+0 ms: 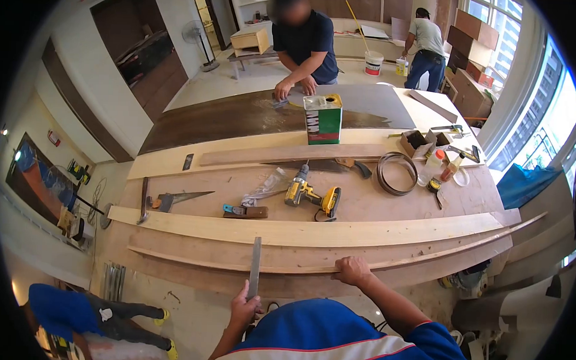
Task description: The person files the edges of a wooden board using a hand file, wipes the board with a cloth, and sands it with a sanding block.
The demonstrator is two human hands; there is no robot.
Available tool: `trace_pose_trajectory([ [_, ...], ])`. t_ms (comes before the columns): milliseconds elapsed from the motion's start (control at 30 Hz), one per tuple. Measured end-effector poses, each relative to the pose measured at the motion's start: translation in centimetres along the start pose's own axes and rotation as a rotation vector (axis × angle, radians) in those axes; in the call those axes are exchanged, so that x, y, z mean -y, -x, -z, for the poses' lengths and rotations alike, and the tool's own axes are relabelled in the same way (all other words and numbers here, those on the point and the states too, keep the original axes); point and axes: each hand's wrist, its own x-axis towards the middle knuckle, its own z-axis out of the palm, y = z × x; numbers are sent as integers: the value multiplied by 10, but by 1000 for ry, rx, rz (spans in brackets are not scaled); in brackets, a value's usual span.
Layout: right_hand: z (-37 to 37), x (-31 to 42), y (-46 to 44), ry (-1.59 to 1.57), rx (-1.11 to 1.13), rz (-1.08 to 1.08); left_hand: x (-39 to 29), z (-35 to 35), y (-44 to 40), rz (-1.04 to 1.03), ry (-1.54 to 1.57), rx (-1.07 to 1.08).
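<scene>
My left hand (244,307) is closed around the lower end of a flat grey metal file (255,268), which points away from me across the near edge of a long wooden board (196,253). My right hand (353,271) grips that board's near edge, its fingers curled over the top. Behind this board runs a paler plank (172,223). Beyond the plank lie a yellow cordless drill (310,193), a hand plane (245,211), a hammer (144,200) and a handsaw (179,197).
A green-and-white can (322,119) stands mid-table near a coil of edging (397,173), bottles (433,166) and a tape measure (434,185). Across the table a person (305,41) works over a dark sheet (214,117). Another person (61,312) is at lower left.
</scene>
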Motion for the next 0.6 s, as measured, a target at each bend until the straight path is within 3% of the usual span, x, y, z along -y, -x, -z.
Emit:
trace_pose_trajectory([
  [333, -23, 116, -67, -84, 6, 62, 5, 53, -29, -27, -230, 192],
  [567, -21, 153, -77, 121, 178, -216, 0, 125, -29, -68, -160, 91],
  [600, -39, 145, -80, 88, 59, -226, -2, 139, -30, -77, -196, 46],
])
